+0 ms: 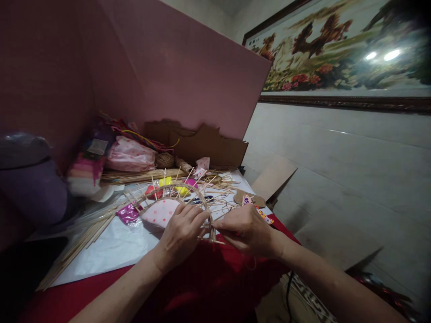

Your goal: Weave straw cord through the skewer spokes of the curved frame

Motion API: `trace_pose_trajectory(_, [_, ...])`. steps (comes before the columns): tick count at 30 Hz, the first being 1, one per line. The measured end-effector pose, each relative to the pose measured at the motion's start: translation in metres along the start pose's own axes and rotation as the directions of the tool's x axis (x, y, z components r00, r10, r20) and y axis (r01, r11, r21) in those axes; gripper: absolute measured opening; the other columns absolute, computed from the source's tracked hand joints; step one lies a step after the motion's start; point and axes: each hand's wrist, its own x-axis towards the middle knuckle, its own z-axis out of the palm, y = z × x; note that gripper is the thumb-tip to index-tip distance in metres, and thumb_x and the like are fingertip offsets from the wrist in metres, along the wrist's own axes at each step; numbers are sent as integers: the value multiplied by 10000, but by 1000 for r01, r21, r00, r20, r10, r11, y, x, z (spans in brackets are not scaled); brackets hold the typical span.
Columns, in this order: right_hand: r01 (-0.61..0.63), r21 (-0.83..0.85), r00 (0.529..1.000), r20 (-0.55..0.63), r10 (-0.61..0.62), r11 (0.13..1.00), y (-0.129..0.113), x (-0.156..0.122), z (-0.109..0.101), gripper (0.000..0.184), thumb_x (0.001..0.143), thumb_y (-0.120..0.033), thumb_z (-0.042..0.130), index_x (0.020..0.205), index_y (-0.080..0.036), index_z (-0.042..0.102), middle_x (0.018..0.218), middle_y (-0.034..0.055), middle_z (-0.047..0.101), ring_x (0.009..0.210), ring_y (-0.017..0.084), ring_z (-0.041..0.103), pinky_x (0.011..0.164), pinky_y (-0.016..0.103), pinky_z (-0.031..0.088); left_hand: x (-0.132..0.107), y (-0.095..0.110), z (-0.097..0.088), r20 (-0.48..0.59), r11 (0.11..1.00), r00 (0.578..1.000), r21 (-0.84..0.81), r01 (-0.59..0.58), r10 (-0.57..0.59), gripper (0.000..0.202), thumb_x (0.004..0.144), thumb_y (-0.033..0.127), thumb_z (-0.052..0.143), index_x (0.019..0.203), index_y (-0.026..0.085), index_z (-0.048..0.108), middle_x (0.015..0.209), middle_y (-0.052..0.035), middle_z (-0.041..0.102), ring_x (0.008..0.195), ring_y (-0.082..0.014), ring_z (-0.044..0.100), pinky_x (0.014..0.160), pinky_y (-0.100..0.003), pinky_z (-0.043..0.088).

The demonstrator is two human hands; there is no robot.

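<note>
Between my hands stands a small basket of thin sticks and twine, its floor covered in white polka-dot cloth. A twine-wrapped rim curves round it, with stick ends poking outward. My left hand is closed on the basket's near right side, fingers bent over the rim. Against the same spot, my right hand pinches at the twine and stick ends; a thin loose strand hangs below it. Exactly what lies between the right fingertips is too small to make out.
Bundled sticks lie at the left on white sheeting. Behind are a twine ball, a dotted cloth bag and cardboard. Coloured packets, including a magenta one, surround the basket. A purple container stands far left; red cloth covers the front.
</note>
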Motion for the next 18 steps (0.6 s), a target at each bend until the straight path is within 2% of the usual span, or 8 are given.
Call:
trace_pose_trajectory(9, [-39, 28, 999, 22, 39, 999, 4, -3, -2, 216, 769, -147, 501, 859, -174, 696, 615, 14, 650, 565, 115, 564, 544, 248, 334, -1, -2, -1, 36, 998, 999, 50, -31, 29, 249, 813, 167, 563, 1059, 200, 557, 882, -52, 619, 803, -204, 525, 707, -353, 372])
trace_pose_trajectory(14, [-46, 104, 996, -69, 54, 994, 11, -9, -7, 217, 789, -131, 496, 904, -157, 678, 713, 32, 680, 631, 114, 588, 580, 241, 366, -1, -1, -2, 52, 998, 998, 63, -24, 21, 268, 798, 146, 570, 1060, 203, 565, 882, -49, 606, 806, -202, 516, 718, -354, 370])
trace_pose_trajectory(18, [-101, 164, 983, -139, 124, 981, 17, -18, -14, 173, 777, -118, 519, 854, -145, 671, 695, 35, 658, 609, 116, 553, 584, 250, 370, -1, -2, -2, 51, 996, 999, 83, -13, 9, 285, 792, 131, 565, 1068, 202, 572, 884, -53, 597, 807, -201, 513, 735, -358, 375])
